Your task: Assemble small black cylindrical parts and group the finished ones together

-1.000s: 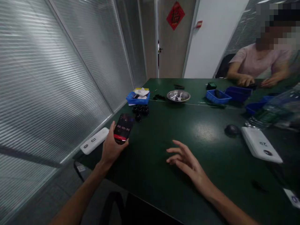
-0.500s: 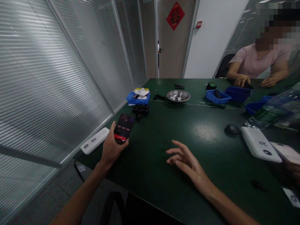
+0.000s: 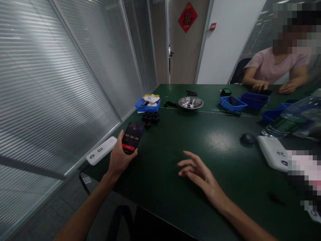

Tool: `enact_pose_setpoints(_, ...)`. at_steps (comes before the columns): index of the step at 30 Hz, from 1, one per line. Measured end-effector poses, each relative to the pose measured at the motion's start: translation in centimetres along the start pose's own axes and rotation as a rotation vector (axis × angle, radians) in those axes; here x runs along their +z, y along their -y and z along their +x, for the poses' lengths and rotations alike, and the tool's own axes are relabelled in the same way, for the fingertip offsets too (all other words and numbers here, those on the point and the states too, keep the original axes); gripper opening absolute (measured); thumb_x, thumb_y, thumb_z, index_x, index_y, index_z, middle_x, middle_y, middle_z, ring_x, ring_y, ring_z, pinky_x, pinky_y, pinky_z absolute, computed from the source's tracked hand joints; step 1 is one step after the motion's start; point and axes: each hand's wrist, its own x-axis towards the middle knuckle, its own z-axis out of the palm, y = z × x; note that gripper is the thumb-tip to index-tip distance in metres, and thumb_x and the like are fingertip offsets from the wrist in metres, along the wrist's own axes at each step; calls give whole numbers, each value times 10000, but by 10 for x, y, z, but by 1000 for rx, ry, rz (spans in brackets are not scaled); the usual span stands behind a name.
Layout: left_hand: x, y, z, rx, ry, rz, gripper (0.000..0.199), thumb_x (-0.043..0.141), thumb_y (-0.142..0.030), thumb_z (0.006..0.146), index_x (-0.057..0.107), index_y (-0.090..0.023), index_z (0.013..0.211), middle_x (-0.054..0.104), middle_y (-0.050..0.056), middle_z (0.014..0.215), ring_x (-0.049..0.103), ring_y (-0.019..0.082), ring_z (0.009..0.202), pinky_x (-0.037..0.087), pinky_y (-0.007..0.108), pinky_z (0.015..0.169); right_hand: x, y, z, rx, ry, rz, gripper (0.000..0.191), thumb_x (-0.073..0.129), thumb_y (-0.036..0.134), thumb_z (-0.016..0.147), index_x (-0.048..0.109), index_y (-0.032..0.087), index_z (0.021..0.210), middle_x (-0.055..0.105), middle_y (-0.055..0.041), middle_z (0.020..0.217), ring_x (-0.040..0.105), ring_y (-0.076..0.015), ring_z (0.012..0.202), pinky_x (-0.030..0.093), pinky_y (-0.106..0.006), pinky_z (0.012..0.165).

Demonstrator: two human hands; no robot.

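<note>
Phone (image 3: 131,138) in left hand (image 3: 119,159) reads 00:00:00.

Left hand (image 3: 119,159): closed in a grip, one digit pointing up along its left side, another reaching out to the right; the other fingers are hidden.
Left wrist (image 3: 110,178): almost in line with the arm, only slightly bent.
Left forearm (image 3: 86,208): bare, slanting up and rightward from the bottom of the view.
Right hand (image 3: 198,171): grasping nothing, fingers spread apart and loosely bent, tips toward the left.
Right forearm (image 3: 242,216): bare, slanting up and leftward from the lower right.
Both hands: well apart, the left one slightly higher in view.
</note>
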Motion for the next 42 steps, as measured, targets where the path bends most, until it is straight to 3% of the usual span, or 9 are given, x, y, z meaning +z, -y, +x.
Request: enact_pose_setpoints(42, -2, -1, 2, -7, 18, -11, 1061, 779, -439, 796, 189, -182, 1639, 501, 194, 1513, 515, 403, 1383, 455, 565, 1134, 2, 6, 0, 9, 18, -27, 502, 563, 385, 998, 430, 275, 1470, 649, -100, 1170, 671, -228, 964, 518, -447, 926)
